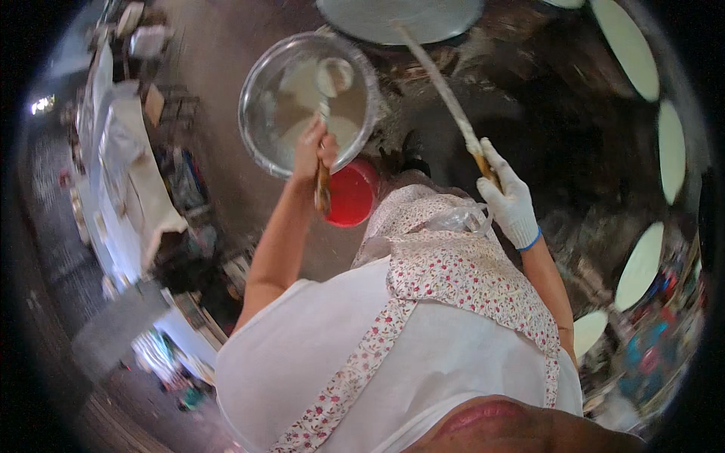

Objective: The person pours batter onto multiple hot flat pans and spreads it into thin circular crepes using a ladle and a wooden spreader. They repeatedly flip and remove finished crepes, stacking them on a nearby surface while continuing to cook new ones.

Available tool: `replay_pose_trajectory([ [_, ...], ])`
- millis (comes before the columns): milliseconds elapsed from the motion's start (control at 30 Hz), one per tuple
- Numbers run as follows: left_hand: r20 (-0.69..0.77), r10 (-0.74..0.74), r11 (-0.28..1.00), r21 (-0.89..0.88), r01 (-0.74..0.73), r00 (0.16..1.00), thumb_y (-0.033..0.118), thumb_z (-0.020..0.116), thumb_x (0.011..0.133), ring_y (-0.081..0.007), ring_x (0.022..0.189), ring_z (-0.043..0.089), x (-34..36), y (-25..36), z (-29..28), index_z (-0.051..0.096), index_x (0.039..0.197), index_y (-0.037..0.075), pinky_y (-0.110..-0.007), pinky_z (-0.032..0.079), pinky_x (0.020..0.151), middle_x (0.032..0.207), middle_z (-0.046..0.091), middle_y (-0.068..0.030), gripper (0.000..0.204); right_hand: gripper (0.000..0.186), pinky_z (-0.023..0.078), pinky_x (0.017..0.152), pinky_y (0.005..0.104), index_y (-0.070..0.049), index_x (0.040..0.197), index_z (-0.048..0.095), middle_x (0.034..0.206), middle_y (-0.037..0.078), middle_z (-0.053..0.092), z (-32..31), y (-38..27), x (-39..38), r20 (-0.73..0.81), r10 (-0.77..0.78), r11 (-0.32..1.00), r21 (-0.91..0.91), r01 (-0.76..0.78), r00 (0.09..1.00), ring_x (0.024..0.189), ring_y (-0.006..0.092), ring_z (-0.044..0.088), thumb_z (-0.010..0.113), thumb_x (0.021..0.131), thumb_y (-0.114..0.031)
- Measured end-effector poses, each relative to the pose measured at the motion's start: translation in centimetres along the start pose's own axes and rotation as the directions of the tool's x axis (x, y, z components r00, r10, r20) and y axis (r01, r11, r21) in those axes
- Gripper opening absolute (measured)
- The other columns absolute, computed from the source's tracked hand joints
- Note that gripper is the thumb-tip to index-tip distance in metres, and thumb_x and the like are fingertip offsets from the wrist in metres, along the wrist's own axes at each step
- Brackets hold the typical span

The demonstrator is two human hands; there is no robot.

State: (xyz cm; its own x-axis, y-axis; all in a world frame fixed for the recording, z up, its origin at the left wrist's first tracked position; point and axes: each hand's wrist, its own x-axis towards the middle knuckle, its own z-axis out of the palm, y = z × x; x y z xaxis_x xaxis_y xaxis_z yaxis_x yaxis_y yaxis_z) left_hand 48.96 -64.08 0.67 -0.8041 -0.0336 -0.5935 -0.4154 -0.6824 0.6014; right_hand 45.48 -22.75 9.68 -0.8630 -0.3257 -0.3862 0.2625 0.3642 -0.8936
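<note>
On the left, a long worktop (122,245) carries a pale sheet (136,162). Right of it, a round metal bowl (246,113) contains pale liquid. The left hand (316,147), bare, is closed around the handle of a ladle (324,113), whose cup is over the bowl. A red bucket (352,195) is just near of the bowl, partly beneath its rim. Farther right, the gloved right hand (507,195) grips a long stick (442,87) by its near end; the far end reaches a round plate (400,21). Pale discs (640,266) line the far right.
</note>
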Motion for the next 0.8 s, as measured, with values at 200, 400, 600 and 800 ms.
replay_pose_trajectory([
  [200, -0.415, 0.415, 0.609, 0.788, 0.092, 0.81, 0.02, 0.056, 0.105, -0.0237, 0.065, 0.065, 17.5, 5.3, -19.2, 0.068, 0.134, 0.008, -0.04, 0.054, 0.061, 0.081, 0.069, -0.0114, 0.033, 0.066, 0.044, 0.107, 0.0264, -0.006, 0.161, 0.044, 0.151, 0.012, 0.058, 8.5, -3.4, 15.9, 0.394, 0.08, 0.986, -0.168, -0.014, 0.916, 0.12, 0.0163, 0.062, 0.061, 0.098, -0.011],
  [400, -0.206, 0.238, 0.032, 0.978, 0.204, 0.949, 0.016, 0.057, 0.098, -0.0485, 0.102, 0.07, 16.5, -5.0, -20.1, 0.07, 0.136, 0.013, -0.054, 0.055, 0.09, 0.108, 0.071, -0.0313, 0.04, 0.06, 0.044, 0.056, 0.0223, -0.012, 0.158, 0.051, 0.082, -0.002, 0.06, 10.4, -7.8, 22.3, 0.4, 0.432, 0.876, -0.398, -0.272, 0.808, 0.061, 0.0055, 0.048, 0.059, 0.099, -0.018],
  [600, -0.18, 0.255, 0.077, 0.983, 0.165, 0.95, 0.021, 0.053, 0.104, -0.0505, 0.093, 0.069, 10.2, -1.2, -15.8, 0.073, 0.127, 0.014, -0.058, 0.054, 0.08, 0.099, 0.071, -0.0289, 0.032, 0.047, 0.05, 0.062, 0.032, -0.003, 0.139, 0.066, 0.083, 0.006, 0.071, 15.6, -4.9, 29.2, 0.56, 0.328, 0.857, -0.516, 0.011, 0.761, 0.068, 0.0129, 0.062, 0.058, 0.096, -0.019],
  [800, -0.268, 0.194, 0.065, 0.963, 0.26, 0.944, 0.01, 0.047, 0.101, -0.0475, 0.093, 0.071, 6.3, -6.5, -14.6, 0.061, 0.148, 0.019, -0.056, 0.055, 0.079, 0.097, 0.072, -0.0288, 0.05, 0.035, 0.05, 0.057, 0.0371, -0.006, 0.131, 0.072, 0.072, 0.013, 0.065, 19.5, -5.6, 32.2, 0.598, 0.475, 0.623, -0.747, 0.233, 0.645, 0.058, 0.0206, 0.06, 0.06, 0.1, -0.017],
])
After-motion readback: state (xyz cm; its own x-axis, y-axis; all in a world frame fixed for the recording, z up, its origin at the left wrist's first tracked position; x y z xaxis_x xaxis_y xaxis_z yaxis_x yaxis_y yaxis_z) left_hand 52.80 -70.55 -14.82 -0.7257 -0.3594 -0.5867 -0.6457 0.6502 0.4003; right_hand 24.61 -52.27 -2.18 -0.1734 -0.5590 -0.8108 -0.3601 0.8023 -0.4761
